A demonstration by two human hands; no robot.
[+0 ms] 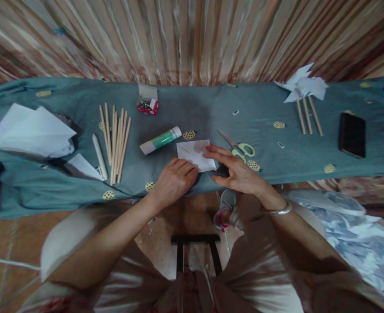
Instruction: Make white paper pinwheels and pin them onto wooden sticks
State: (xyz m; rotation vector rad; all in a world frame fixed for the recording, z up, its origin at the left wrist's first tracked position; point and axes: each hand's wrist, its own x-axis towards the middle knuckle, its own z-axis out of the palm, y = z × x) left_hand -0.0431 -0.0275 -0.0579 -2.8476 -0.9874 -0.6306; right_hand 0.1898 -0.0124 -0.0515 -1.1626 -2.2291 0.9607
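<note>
While a striped curtain (185,39) hung in deep folds behind it, a long, narrow table (211,106) stood draped in wrinkled blue-green cloth printed with yellow pineapples. Near its front edge, about midway along, lay a small piece of white paper (195,150), diagonal crease lines crossing its face. A person's left hand (175,178) rested at the paper's lower left edge, fingers curled close together; whether they pinched the sheet could not be told. The right hand (235,170), a silvery bracelet (282,209) at its wrist, was spread, thumb well apart, with fingertips over the paper's right side.

Just behind and left of the paper lay a white tube (161,140) with a green label; to the right, scissors (243,150) with pale green handles pointed their blades away from the person. Farther back, an open red-and-white box (148,106) held small metal pieces. Across the left side, wooden sticks (115,143) lay in a loose bunch beside a white tapered rod (99,156), a paper scrap (84,166) and a pile of white sheets (31,130). At the right, folded paper pinwheels (304,87) on sticks lay toward the back edge, near a dark phone (352,134).

Below, brown floor tiles (2,248) showed around a black frame (195,240) and a gray shoe (228,200), while a clear bag (358,234) bulged with cut paper at the right.
</note>
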